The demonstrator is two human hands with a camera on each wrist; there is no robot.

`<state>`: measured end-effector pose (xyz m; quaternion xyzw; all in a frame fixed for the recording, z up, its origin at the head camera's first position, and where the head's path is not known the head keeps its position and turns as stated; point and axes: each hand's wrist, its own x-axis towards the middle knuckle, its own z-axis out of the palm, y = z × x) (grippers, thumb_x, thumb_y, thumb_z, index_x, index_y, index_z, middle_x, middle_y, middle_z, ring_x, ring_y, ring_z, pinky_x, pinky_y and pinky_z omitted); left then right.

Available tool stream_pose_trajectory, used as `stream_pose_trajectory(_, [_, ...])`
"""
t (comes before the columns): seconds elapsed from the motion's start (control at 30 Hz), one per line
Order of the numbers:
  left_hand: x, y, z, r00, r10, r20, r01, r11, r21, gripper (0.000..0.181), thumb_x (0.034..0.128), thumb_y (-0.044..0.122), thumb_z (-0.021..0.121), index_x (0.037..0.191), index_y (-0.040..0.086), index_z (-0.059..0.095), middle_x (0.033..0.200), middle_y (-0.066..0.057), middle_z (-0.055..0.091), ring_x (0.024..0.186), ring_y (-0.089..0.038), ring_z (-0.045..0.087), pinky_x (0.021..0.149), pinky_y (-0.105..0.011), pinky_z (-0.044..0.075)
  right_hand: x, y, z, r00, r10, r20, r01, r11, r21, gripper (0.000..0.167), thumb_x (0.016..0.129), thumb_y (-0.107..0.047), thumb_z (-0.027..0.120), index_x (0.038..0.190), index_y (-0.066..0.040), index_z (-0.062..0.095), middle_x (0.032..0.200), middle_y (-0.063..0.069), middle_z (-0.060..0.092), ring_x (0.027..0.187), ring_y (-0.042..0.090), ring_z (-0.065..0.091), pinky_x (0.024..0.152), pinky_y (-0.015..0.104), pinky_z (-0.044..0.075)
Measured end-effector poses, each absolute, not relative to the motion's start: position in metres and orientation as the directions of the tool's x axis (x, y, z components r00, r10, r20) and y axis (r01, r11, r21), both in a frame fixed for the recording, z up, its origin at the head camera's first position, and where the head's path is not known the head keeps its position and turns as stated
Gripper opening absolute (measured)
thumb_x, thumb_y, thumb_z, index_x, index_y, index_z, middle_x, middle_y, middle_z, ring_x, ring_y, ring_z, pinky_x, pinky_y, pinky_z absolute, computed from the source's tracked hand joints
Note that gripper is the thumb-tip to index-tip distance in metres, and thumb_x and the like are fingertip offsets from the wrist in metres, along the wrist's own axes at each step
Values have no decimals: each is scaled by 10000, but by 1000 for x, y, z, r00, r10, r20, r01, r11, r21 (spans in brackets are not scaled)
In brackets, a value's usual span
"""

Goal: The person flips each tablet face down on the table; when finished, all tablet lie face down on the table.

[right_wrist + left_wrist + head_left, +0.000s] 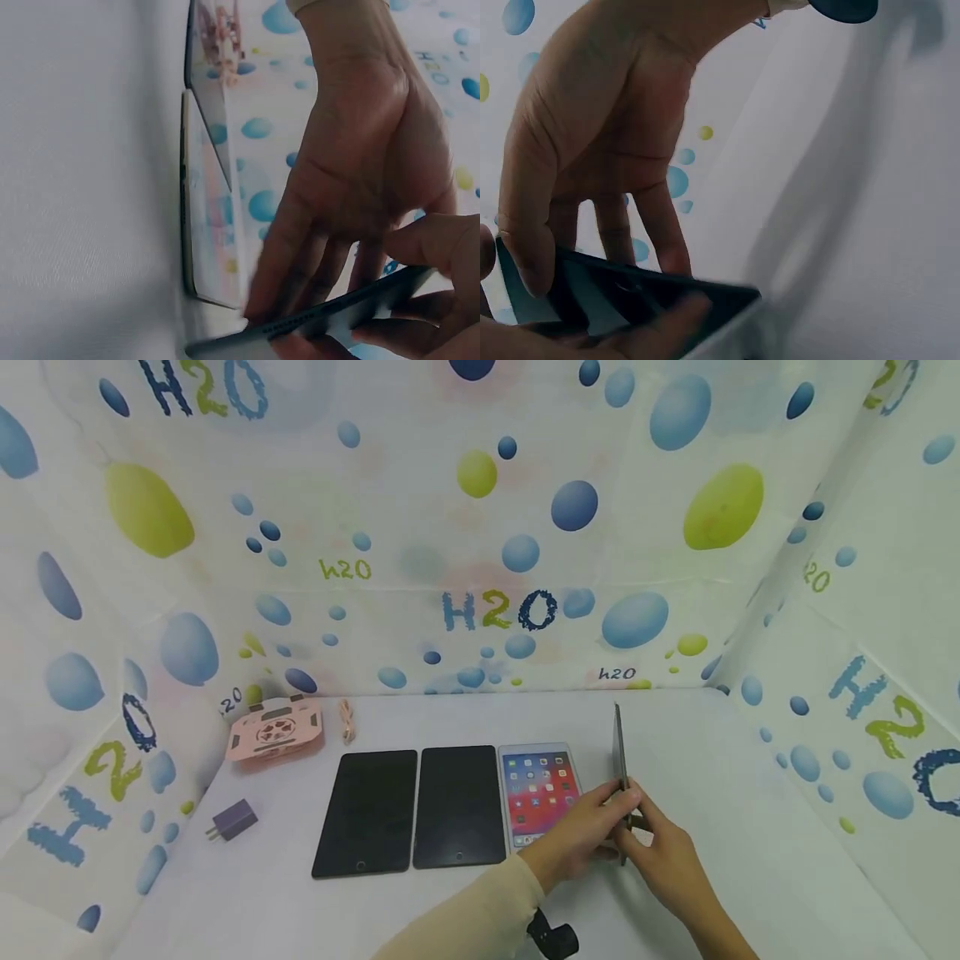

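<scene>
while 1 tab (619,743) btwn 2 hands (577,839) (667,860), 3 tabs (363,814) (459,802) (536,785) flat

Curtained tabletop booth: white table (262,910) with bubble-patterned H2O sheets (420,485) on three sides.

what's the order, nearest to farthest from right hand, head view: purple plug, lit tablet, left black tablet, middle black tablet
From the right hand:
1. Lit tablet: right end of row
2. Middle black tablet: left of that
3. Left black tablet: row's left end
4. Purple plug: far left
</scene>
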<state>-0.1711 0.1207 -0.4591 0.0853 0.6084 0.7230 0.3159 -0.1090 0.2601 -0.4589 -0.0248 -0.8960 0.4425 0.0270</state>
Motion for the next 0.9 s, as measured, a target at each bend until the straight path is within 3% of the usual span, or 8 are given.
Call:
stream_pose_trajectory(0.17, [-167,117,-468,-810,547,-212,-355,-170,919,397,1009,350,629,1358,161,631,1143,-15,678,941,-213,648,745,-342,569,-109,257,-465,-986,14,169,-110,709,-697,648,950,-179,725,1534,-85,460,1377,217,619,1204,366,617,870,483,587])
stream_pose_trajectory(0.27, [-166,114,-473,-817,542,-195,-376,-246,893,388,1026,289,611,1374,117,611,1147,-13,674,950,-179,631,714,-263,540,-113,267,-469,-972,-64,224,-202,714,-670,644,907,-180,778,1488,-70,522,1406,219,598,1248,399,586,955,586,521])
stream_pose_trajectory(0.43, [-167,116,-476,-824,545,-154,-421,-408,810,445,1052,174,560,1469,29,502,1331,-140,637,1233,-345,622,887,-412,594,-118,299,-466,-996,-61,62,-87,749,-657,779,917,-441,733,1505,-6,463,1523,308,432,1365,558,420,1011,737,386])
stream_pose_trajectory(0.53, [-169,119,-480,-826,541,-158,-445,-454,772,422,1055,110,535,1463,7,504,1352,-195,624,1256,-372,606,914,-502,560,-119,322,-467,-992,7,-122,84,768,-635,907,932,-519,689,1536,65,348,1388,329,546,1198,494,589,911,601,528])
stream_pose_trajectory(0.63, [-169,124,-485,-826,529,-193,-465,-449,763,397,1053,85,531,1443,11,531,1313,-186,647,1210,-348,641,909,-505,565,-119,341,-474,-969,21,-248,192,697,-691,920,948,-448,701,1526,134,283,1194,247,649,930,317,672,747,411,580])
stream_pose_trajectory(0.73, [-169,128,-488,-827,513,-231,-475,-417,775,377,1044,57,539,1416,-2,551,1268,-165,666,1174,-332,663,909,-516,567,-119,350,-481,-961,-7,-278,210,636,-742,869,953,-365,713,1499,167,297,1080,151,643,813,220,607,685,335,542])
stream_pose_trajectory(0.83, [-169,129,-489,-836,487,-252,-452,-353,819,343,1018,19,552,1354,-45,572,1217,-154,681,1123,-306,682,918,-525,568,-120,352,-485,-965,-33,-260,172,671,-721,854,951,-361,712,1483,180,319,1051,162,654,811,243,605,700,357,530])
stream_pose_trajectory(0.9, [-169,127,-490,-842,469,-265,-435,-301,849,318,995,8,567,1305,-59,588,1185,-146,685,1083,-284,690,932,-518,565,-122,353,-485,-970,-37,-241,138,731,-668,874,947,-409,702,1470,187,335,1118,265,667,916,354,659,783,439,554])
